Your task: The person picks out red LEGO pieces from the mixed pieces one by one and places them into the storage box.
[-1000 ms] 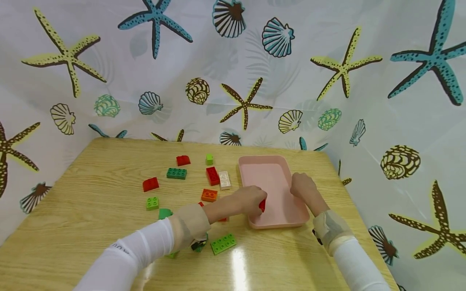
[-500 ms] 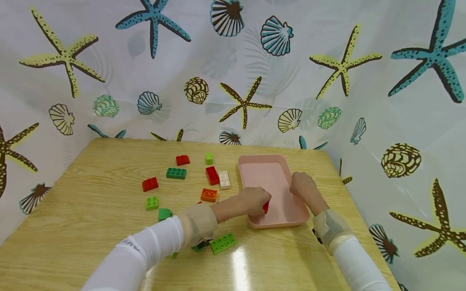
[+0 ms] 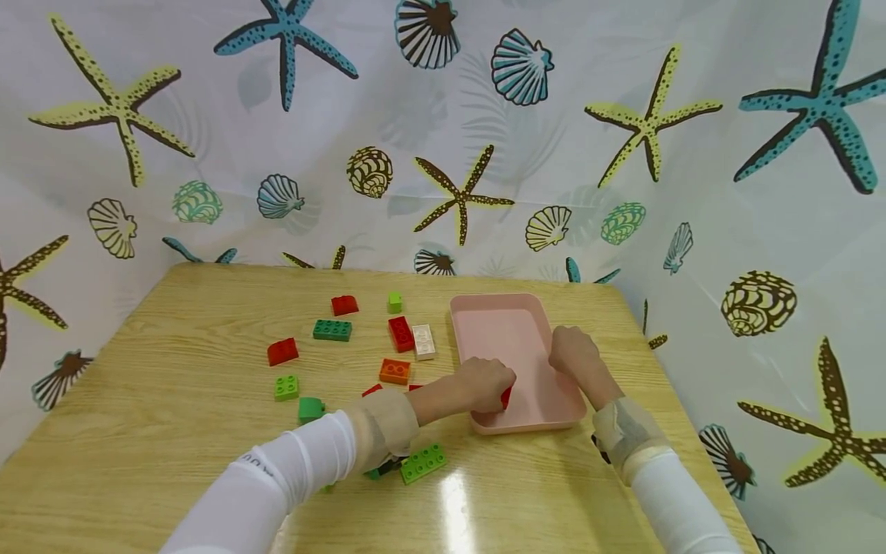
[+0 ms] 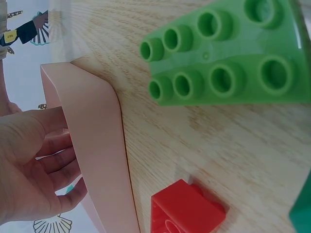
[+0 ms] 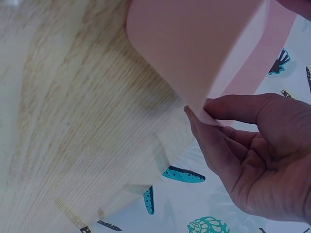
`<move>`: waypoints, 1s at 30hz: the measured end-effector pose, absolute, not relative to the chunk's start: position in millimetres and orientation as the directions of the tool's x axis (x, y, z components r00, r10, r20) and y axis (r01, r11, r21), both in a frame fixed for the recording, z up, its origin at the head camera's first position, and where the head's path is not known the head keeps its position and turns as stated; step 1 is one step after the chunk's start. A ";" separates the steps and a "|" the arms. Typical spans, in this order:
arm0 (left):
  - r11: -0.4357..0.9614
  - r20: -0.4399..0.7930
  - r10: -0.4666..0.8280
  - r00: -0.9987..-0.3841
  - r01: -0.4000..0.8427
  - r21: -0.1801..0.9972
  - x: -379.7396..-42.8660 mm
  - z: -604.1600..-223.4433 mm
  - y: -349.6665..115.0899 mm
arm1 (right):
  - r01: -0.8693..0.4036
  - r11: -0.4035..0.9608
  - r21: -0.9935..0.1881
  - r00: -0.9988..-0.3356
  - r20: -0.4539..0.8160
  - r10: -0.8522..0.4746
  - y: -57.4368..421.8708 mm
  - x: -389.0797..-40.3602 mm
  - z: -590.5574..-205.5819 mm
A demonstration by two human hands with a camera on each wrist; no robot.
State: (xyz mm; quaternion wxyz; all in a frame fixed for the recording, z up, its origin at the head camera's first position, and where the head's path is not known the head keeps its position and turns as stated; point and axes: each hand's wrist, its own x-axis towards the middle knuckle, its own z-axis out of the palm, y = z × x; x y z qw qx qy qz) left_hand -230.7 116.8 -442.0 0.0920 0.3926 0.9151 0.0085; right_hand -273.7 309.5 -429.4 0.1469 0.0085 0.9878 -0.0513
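The pink tray [image 3: 494,323] lies on the table right of centre. My left hand [image 3: 487,385] reaches over its near left side and holds a red toy brick [image 3: 507,396] low inside it; most of that brick is hidden by the fingers. In the left wrist view the left hand [image 4: 34,165] is behind the tray wall [image 4: 95,136]. At the tray's right side, my right hand [image 3: 576,356] holds the rim. The right wrist view shows the right hand [image 5: 267,150] pinching the tray's edge [image 5: 184,43] between thumb and fingers.
Left of the tray are scattered toy bricks: a white one [image 3: 424,342], a red one [image 3: 401,334], an orange one [image 3: 394,372], a dark green one [image 3: 332,330] and several more. A long light green brick [image 3: 424,463] sits near the left forearm. Patterned cloth [image 3: 311,138] encloses the table.
My left hand has moved slightly right, further into the tray, with the red toy brick, then stays nearly still. The right hand keeps its place on the rim.
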 end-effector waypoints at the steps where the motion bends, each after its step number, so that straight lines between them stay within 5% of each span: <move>1: 0.694 -0.164 0.718 -0.677 0.715 0.086 -230.8 -442.7 117.1 | 0.030 0.994 -0.103 -0.956 -0.292 -0.001 309.8 -274.1 -429.6; 30: 0.713 -0.150 0.699 -0.699 0.696 0.083 -230.5 -434.7 112.1 | 0.044 0.995 -0.090 -0.956 -0.294 0.016 308.1 -273.0 -429.0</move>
